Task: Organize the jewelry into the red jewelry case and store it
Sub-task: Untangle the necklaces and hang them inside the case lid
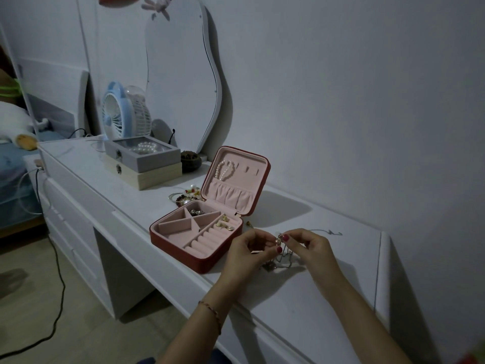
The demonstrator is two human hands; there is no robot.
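Observation:
The red jewelry case (183, 252) lies open on the white dresser, its pink lid upright with a pearl strand (223, 169) hung inside. Gold earrings (223, 224) sit in its right compartment and dark pieces (195, 212) in a back one. Just right of the case, my left hand (246, 252) and my right hand (305, 245) together pinch a thin chain necklace with a pearl (277, 241); its chain hangs down to the dresser top. Another thin chain (328, 231) lies behind my right hand.
A heap of bracelets (186, 196) lies behind the case. Two stacked boxes (144, 164), the top one holding pearls, stand further left with a blue fan (118, 111) and a wavy mirror (181, 74) against the wall. A dark round pot (191, 160) sits beside them.

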